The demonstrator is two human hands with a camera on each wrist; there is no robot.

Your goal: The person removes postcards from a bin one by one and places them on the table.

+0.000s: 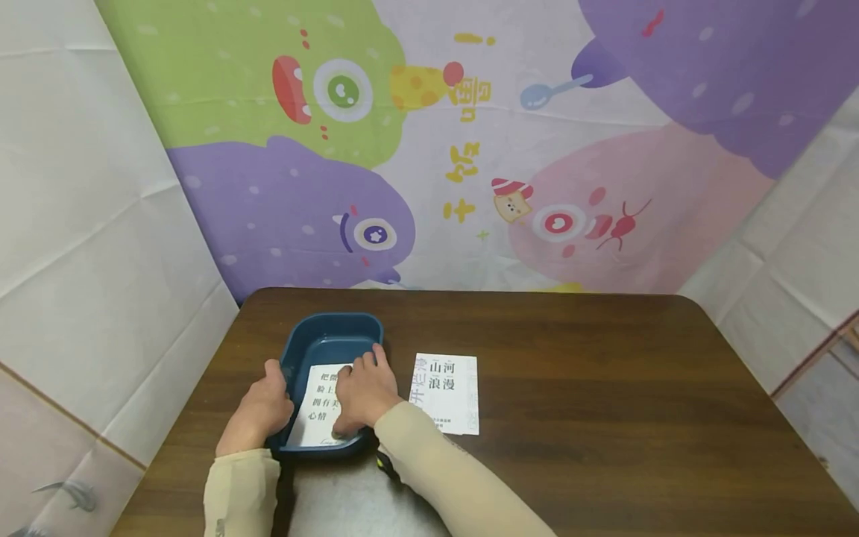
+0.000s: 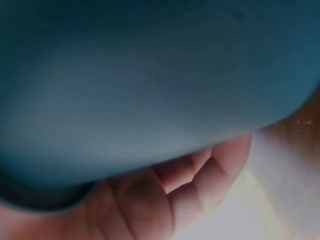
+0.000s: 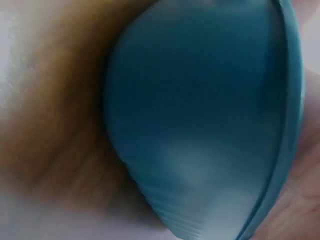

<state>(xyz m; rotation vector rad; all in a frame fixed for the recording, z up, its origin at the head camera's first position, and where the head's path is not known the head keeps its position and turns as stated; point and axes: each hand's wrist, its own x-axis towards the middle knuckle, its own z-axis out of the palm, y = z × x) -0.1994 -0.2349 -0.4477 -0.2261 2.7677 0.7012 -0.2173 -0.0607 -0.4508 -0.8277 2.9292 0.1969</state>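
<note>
1. Lower left of the head view: the left hand [image 1: 258, 410] grips the tray's left side, fingers curled against it.
2. Left of centre, lower half: the blue tray [image 1: 342, 349] sits on the brown counter [image 1: 604, 388], a printed card [image 1: 315, 429] inside.
3. Over the tray's right side: the right hand [image 1: 365, 395], fingers bent; whether it pinches the card, I cannot tell.
4. Lower centre: a second card [image 1: 461, 406] lies outside the tray.
</note>
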